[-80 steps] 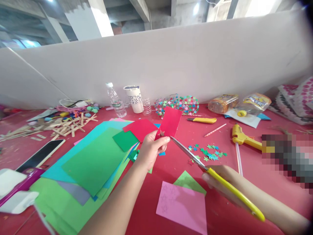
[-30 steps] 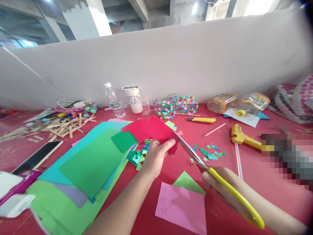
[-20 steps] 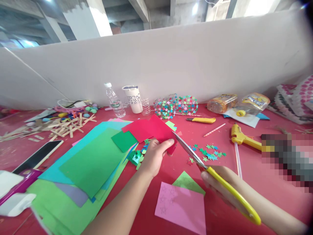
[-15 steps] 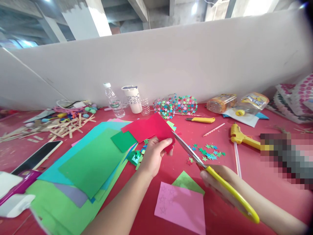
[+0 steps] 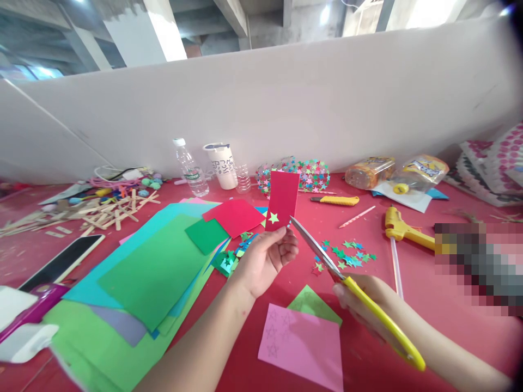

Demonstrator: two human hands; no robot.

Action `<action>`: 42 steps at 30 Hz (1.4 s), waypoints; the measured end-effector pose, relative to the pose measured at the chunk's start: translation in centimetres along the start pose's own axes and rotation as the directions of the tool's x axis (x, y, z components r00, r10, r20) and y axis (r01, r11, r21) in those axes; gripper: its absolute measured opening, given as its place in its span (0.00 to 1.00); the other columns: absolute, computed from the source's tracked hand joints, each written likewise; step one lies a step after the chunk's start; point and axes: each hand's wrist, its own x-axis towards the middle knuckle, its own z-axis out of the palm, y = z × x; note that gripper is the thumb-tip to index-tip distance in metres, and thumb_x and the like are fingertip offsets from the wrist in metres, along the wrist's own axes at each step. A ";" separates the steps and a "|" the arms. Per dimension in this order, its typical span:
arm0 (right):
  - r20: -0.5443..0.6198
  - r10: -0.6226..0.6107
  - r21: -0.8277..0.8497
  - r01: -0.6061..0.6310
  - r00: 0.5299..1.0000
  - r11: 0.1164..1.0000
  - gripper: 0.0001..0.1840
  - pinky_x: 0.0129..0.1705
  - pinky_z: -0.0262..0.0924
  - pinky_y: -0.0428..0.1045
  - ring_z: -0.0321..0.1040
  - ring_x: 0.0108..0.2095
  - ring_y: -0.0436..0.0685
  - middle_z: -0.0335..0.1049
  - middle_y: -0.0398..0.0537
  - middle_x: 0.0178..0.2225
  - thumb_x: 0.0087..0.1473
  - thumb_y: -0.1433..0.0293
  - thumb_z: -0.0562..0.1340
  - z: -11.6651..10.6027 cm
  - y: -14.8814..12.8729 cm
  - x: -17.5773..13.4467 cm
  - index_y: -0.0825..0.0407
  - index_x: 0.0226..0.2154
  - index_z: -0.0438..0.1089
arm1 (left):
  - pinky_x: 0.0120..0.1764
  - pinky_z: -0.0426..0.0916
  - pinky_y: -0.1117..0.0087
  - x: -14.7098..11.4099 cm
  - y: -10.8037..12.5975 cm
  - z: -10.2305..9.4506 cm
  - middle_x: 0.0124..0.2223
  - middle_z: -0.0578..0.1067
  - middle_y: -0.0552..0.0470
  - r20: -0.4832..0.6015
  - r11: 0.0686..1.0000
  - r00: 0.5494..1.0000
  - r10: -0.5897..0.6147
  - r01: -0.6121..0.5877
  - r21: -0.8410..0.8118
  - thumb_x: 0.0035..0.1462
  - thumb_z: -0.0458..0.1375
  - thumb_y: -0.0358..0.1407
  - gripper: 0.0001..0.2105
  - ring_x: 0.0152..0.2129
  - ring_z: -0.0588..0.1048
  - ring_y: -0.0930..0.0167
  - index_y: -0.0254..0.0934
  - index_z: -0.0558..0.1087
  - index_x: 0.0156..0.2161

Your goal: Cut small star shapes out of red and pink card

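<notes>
Left hand (image 5: 267, 258) pinches the red card (image 5: 285, 196) upright beyond the pink star-marked sheet (image 5: 302, 348), right hand (image 5: 376, 289) grips yellow-handled scissors (image 5: 357, 293), tips near left fingertips, so a slip could nick skin or miscut.

- Clear water bottle (image 5: 192, 174): stood capped, just left of a white tumbler (image 5: 224, 167) with dark markings.
- Craft sticks (image 5: 118, 214): lay in a loose heap to my left, with pom-poms (image 5: 155, 182) behind.
- Phone (image 5: 63, 262): rested with its dark screen up, nearer me than the sticks.
- Utility knife (image 5: 337, 201): lay left of and beyond a yellow glue gun (image 5: 402, 227).
- Pale partition (image 5: 261, 103): rose behind everything, below concrete beams (image 5: 231, 15).
</notes>
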 end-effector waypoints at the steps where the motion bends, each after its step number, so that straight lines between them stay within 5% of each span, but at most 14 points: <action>1: -0.002 0.007 0.000 -0.007 1.000 1.000 0.25 0.13 0.42 0.42 0.47 0.13 0.45 0.49 0.32 0.16 0.58 0.47 0.57 0.0 0.0 0.0 0.47 0.22 0.53 | 0.28 0.73 0.79 0.0 -0.1 0.0 0.27 0.79 0.49 -0.009 1.000 1.000 0.026 -0.025 0.017 0.47 0.70 0.31 0.06 0.23 0.77 0.76 0.29 0.79 0.30; 7: -0.012 -0.019 -0.001 0.019 1.000 1.000 0.25 0.15 0.39 0.43 0.45 0.13 0.45 0.49 0.32 0.15 0.58 0.48 0.57 0.3 0.4 0.3 0.47 0.22 0.54 | 0.27 0.70 0.76 0.0 -0.4 0.3 0.27 0.80 0.49 -0.067 0.907 0.938 0.340 -0.308 0.288 0.50 0.68 0.37 0.09 0.21 0.76 0.75 0.31 0.79 0.27; 15: 0.051 -0.080 -0.048 0.082 0.996 0.995 0.28 0.17 0.37 0.44 0.43 0.15 0.45 0.46 0.32 0.17 0.59 0.43 0.54 -0.1 0.7 0.1 0.48 0.23 0.54 | 0.26 0.67 0.74 -0.2 -0.4 0.5 0.23 0.77 0.53 -0.122 0.833 0.875 0.469 -0.392 0.390 0.50 0.66 0.36 0.08 0.19 0.73 0.75 0.34 0.77 0.25; 20: 0.086 -0.203 -0.113 0.212 0.975 0.971 0.34 0.21 0.40 0.45 0.45 0.20 0.48 0.46 0.33 0.20 0.57 0.35 0.49 -0.6 0.7 -0.1 0.48 0.23 0.53 | 0.26 0.66 0.74 -0.1 -0.3 -0.1 0.22 0.76 0.53 -0.079 0.801 0.870 0.487 -0.409 0.436 0.50 0.66 0.36 0.08 0.19 0.72 0.75 0.34 0.77 0.25; 29: 0.130 -0.191 -0.130 0.208 0.973 0.969 0.36 0.20 0.44 0.44 0.51 0.20 0.48 0.48 0.33 0.20 0.56 0.33 0.46 -1.0 0.8 -0.3 0.48 0.24 0.53 | 0.26 0.64 0.73 0.1 -0.1 -0.4 0.21 0.74 0.54 -0.002 0.764 0.896 0.445 -0.379 0.521 0.53 0.63 0.37 0.11 0.19 0.70 0.75 0.35 0.76 0.23; 38: 0.056 -0.017 -0.139 0.025 0.998 0.990 0.33 0.18 0.47 0.44 0.49 0.17 0.47 0.50 0.34 0.17 0.54 0.35 0.52 -1.3 -0.6 -1.0 0.48 0.23 0.54 | 0.27 0.64 0.73 0.0 0.5 -1.0 0.21 0.74 0.54 0.031 0.671 0.897 0.441 -0.353 0.652 0.54 0.61 0.38 0.12 0.19 0.70 0.75 0.35 0.75 0.22; 42: 0.042 0.041 -0.090 -0.037 0.998 0.995 0.34 0.17 0.45 0.43 0.47 0.17 0.47 0.49 0.33 0.17 0.51 0.35 0.56 -1.1 -1.0 -1.2 0.48 0.23 0.55 | 0.26 0.63 0.73 -0.1 0.8 -0.8 0.21 0.74 0.55 0.029 0.701 0.901 0.432 -0.356 0.618 0.53 0.63 0.37 0.10 0.18 0.69 0.76 0.35 0.75 0.23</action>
